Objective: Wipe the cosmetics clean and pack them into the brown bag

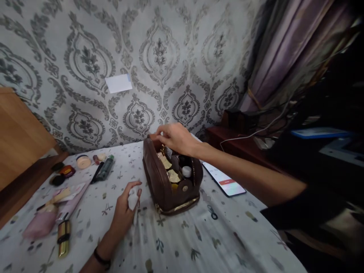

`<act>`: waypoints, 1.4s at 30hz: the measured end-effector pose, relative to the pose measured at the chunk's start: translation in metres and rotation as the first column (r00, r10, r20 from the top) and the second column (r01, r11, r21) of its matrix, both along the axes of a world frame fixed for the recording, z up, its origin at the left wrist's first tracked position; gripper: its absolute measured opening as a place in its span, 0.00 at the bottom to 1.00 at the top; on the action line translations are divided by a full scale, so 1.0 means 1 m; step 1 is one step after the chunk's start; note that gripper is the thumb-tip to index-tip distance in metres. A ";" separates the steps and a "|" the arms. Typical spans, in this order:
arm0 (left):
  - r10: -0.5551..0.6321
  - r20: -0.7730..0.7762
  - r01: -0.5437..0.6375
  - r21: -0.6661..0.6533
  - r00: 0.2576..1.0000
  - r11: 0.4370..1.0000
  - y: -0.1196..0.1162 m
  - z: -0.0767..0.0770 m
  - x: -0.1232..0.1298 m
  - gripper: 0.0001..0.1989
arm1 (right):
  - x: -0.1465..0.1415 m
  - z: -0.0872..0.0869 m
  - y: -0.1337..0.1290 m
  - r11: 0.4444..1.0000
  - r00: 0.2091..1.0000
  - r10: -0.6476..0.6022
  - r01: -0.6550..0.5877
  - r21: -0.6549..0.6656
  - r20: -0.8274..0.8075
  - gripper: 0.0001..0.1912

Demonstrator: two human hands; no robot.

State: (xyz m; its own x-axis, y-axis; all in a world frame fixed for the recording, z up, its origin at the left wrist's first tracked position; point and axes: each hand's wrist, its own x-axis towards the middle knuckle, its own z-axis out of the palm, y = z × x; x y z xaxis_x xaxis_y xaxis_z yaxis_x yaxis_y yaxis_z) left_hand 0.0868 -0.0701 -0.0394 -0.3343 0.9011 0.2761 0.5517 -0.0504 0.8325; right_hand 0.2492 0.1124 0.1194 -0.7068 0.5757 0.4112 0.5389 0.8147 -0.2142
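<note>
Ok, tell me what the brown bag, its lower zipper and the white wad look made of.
Brown bag: probably leather, real or imitation, judging by its smooth panels with a dull sheen. Gold-toned zipper: likely metal or metal-coated, since it glints along the bag's lower edge. White wad in the left hand: perhaps tissue or thin cloth, as it looks matte and soft.
</note>
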 end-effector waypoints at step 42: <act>-0.010 -0.033 0.006 -0.131 0.999 0.991 0.001 -0.014 -0.004 0.17 | 0.120 -0.084 -0.086 0.891 0.917 0.380 -0.398 -0.220 -0.122 0.15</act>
